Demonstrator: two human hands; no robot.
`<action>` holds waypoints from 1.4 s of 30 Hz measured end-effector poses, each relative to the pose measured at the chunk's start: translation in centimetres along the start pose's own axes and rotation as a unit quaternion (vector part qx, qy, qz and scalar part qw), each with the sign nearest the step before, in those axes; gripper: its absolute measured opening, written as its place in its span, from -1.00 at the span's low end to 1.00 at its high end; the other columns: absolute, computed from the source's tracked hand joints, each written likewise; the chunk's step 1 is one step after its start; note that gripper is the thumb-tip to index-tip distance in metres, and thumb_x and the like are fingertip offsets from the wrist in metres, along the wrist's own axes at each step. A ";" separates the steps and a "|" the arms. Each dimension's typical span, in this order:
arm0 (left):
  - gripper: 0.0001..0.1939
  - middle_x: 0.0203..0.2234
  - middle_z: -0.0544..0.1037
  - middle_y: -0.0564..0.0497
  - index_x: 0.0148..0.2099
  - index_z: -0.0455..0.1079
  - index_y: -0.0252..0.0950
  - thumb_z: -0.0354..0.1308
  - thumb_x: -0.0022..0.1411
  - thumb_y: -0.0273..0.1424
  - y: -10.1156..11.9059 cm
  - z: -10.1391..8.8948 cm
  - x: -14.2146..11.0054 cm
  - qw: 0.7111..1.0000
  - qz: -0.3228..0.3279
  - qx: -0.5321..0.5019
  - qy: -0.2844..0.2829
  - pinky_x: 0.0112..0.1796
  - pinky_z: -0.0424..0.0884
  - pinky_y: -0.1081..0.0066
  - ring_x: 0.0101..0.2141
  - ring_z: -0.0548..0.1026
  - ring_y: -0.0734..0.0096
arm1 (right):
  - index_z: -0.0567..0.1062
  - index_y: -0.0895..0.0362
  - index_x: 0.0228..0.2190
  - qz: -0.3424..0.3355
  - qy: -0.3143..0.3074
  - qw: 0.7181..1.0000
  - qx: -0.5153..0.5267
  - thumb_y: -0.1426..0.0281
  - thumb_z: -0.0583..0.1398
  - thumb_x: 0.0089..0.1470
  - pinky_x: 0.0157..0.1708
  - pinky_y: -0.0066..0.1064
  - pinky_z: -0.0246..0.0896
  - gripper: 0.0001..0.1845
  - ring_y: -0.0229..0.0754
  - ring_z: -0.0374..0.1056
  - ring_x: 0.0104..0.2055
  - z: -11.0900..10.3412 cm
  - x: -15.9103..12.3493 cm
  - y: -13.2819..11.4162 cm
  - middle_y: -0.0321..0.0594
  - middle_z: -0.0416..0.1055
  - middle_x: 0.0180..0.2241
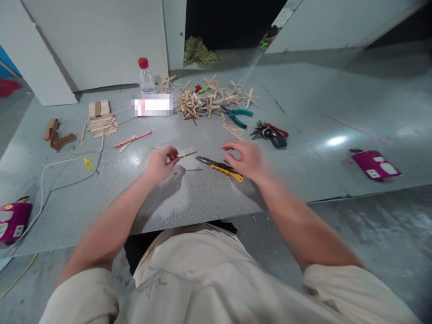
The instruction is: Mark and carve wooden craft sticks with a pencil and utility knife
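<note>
My left hand (pixel 161 163) pinches one end of a thin wooden stick (pixel 188 155), whose other end points right above the table. My right hand (pixel 245 157) hovers over the handle of a yellow and black utility knife (pixel 221 168), slightly blurred, with thumb and forefinger apart and nothing between them. The knife lies on the table with its tip toward the stick. Whether the right hand touches the knife I cannot tell. To the left, a red-and-white striped stick (pixel 132 139) lies across some wooden sticks.
Joined stick pieces (pixel 202 99) are heaped at the back, beside teal-handled pliers (pixel 239 117). A bunch of keys (pixel 268 131) lies right of them. Bundled sticks (pixel 103 123), a red-capped bottle (pixel 146 78) and a white cable (pixel 43 180) are left. Purple pouches (pixel 376 165) flank the table.
</note>
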State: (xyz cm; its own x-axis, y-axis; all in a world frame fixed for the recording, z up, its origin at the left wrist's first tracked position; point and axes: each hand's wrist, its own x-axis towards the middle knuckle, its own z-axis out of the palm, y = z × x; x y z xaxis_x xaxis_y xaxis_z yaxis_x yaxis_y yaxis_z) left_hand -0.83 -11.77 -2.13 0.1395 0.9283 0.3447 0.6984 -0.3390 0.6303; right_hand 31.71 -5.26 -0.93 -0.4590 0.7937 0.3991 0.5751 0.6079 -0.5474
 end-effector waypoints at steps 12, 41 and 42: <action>-0.94 -0.38 0.58 0.05 -0.14 0.47 -0.22 0.20 0.39 -0.36 3.4 -0.6 -1.0 0.987 0.083 -0.080 0.109 -0.33 0.45 0.44 -0.42 0.49 0.51 | 0.46 -0.02 -0.08 0.068 0.008 0.897 0.436 -0.07 0.31 0.22 -0.07 -0.24 0.56 -0.55 -0.20 0.55 -0.23 7.1 3.2 -8.7 -0.23 0.59 -0.22; -0.81 -0.39 0.62 0.11 -0.09 0.47 -0.15 0.29 0.31 -0.54 2.1 0.2 -1.3 0.917 0.315 0.090 0.226 -0.35 0.44 0.41 -0.39 0.59 0.45 | 0.52 -0.04 -0.20 0.143 0.038 0.831 0.536 0.33 0.40 -0.07 -0.20 -0.30 0.47 -0.66 -0.20 0.50 -0.30 8.6 2.2 -9.5 -0.35 0.57 -0.36; -0.80 -0.40 0.62 0.12 -0.10 0.47 -0.15 0.29 0.30 -0.54 2.2 0.1 -1.3 0.917 0.314 0.088 0.228 -0.35 0.45 0.42 -0.39 0.59 0.45 | 0.52 -0.04 -0.19 0.141 0.037 0.830 0.539 0.34 0.40 -0.07 -0.20 -0.30 0.47 -0.66 -0.20 0.50 -0.30 8.6 2.2 -9.5 -0.36 0.57 -0.36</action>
State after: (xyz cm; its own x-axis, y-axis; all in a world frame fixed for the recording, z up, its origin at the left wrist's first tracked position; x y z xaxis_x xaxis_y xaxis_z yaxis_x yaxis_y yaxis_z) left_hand 0.63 -13.67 -1.28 0.2736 0.3835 0.8821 0.6886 -0.7184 0.0988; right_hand 19.45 -9.47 -1.18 -0.3436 0.9245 0.1653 -0.3054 0.0564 -0.9506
